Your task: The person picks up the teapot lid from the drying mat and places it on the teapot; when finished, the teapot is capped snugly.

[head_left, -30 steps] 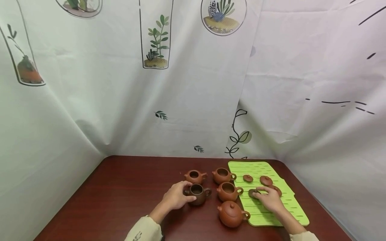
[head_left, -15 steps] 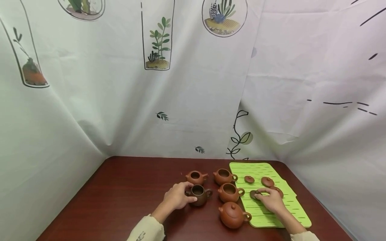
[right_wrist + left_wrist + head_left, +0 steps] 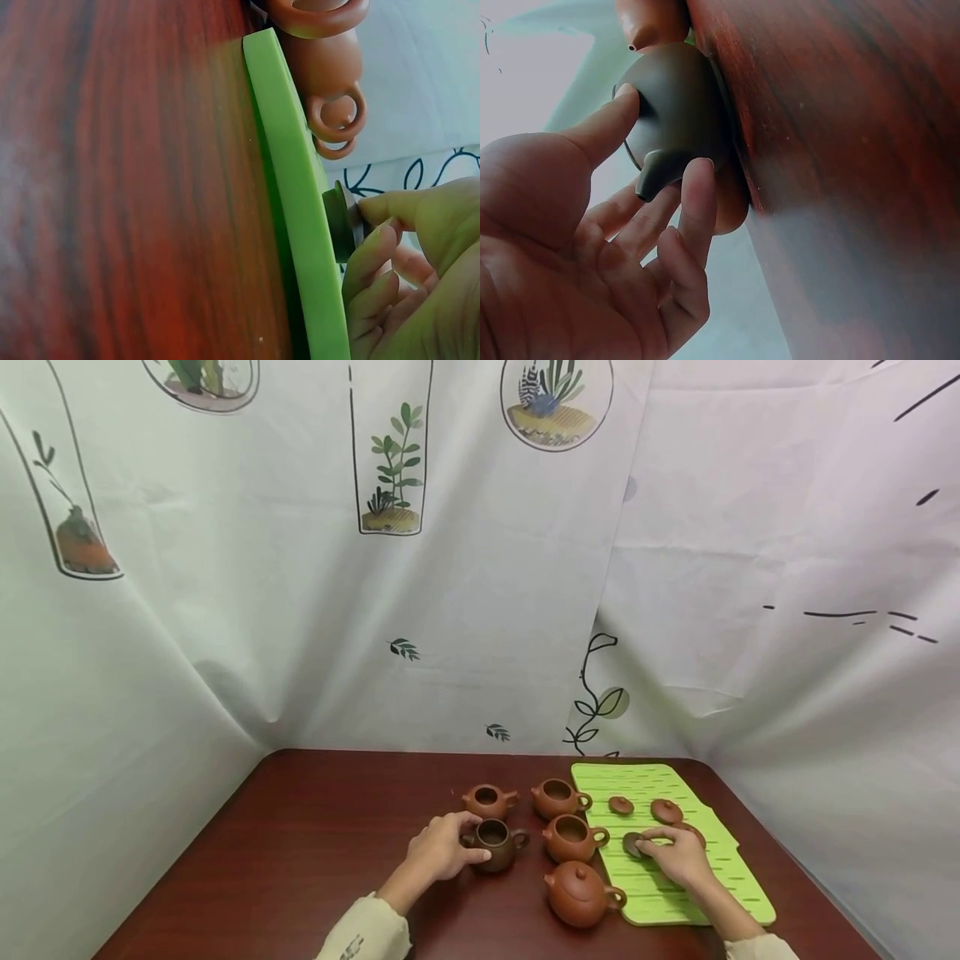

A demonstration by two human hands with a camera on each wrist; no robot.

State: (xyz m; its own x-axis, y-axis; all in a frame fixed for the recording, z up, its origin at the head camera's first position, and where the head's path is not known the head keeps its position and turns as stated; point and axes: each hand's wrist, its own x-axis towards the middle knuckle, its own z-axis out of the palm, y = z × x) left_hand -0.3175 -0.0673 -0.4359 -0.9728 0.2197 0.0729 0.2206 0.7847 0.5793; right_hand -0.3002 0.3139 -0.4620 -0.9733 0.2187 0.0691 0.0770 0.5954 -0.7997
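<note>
A small dark brown teapot (image 3: 502, 857) without a lid stands on the table. My left hand (image 3: 442, 848) holds it from its spout side, thumb and fingers on opposite sides of the body; its spout (image 3: 658, 174) shows in the left wrist view. My right hand (image 3: 681, 858) pinches a dark lid (image 3: 632, 844) at the green mat. Seen from the right wrist, this dark lid (image 3: 343, 223) has its underside against or just off the mat (image 3: 289, 187); which of the two I cannot tell. Part of a reddish lid (image 3: 692, 832) is hidden behind my right hand.
Three open reddish-brown teapots (image 3: 489, 802), (image 3: 558, 798), (image 3: 572, 838) stand around the dark one. A lidded reddish teapot (image 3: 579, 895) sits nearest, beside the green mat (image 3: 660, 906). Two more reddish lids (image 3: 620, 805), (image 3: 666, 812) lie on the mat. A printed cloth (image 3: 450, 610) hangs behind the table.
The dark lid in my right fingers has changed its tilt slightly, at about the same spot over the mat. My left hand stays on the dark teapot. The head view has shifted a little.
</note>
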